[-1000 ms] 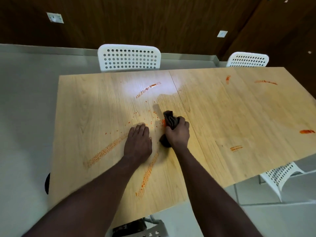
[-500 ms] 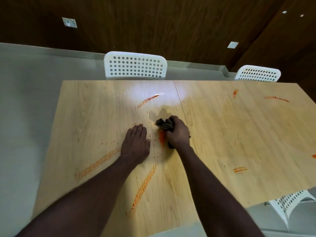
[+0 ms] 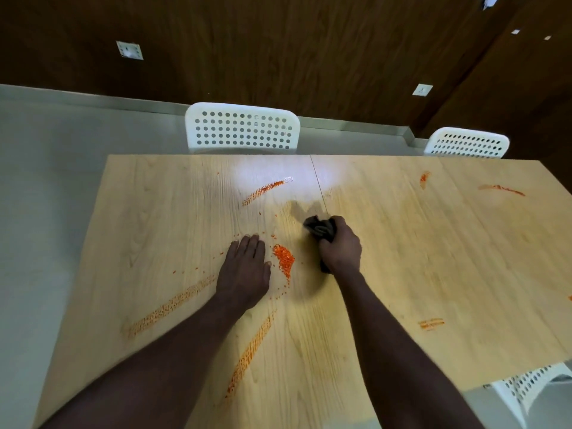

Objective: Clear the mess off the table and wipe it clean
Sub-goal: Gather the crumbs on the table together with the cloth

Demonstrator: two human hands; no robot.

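1. Dark wood panelling forms the background, a wall socket [image 3: 129, 50] at upper left; the pale wooden table [image 3: 148, 212] fills the lower view, a left chair [image 3: 242, 128] pushed in at its far edge
2. Long streak [image 3: 168, 308]: orange smear running diagonally across the table's left half, well apart from the cloth, not yet wiped
3. Left hand [image 3: 244, 267]: palm down on the wood, fingers straight and pressed together, holding nothing; judged to brace the body and to fence the crumbs in from the left
4. Near streak [image 3: 250, 354] and far streak [image 3: 266, 188]: orange smears, one beside the left forearm, one beyond the hands under the glare
5. Crumb pile [image 3: 284, 258]: orange grains heaped just beside the left thumb, between the two hands, with loose specks around; the heap suggests gathering before removal
6. Cloth [image 3: 320, 227]: dark, bunched, protruding above and below the right fist; contact with the wood cannot be told through the blur
7. Right hand [image 3: 340, 249]: fingers curled tightly round the cloth, just right of the pile; a full fist likely serves firm scrubbing pressure
8. Short smear [image 3: 431, 324], small smear [image 3: 424, 178] and thin smear [image 3: 501, 189]: orange marks on the table's right half, before a right chair [image 3: 467, 143]; most wiping appears left to do
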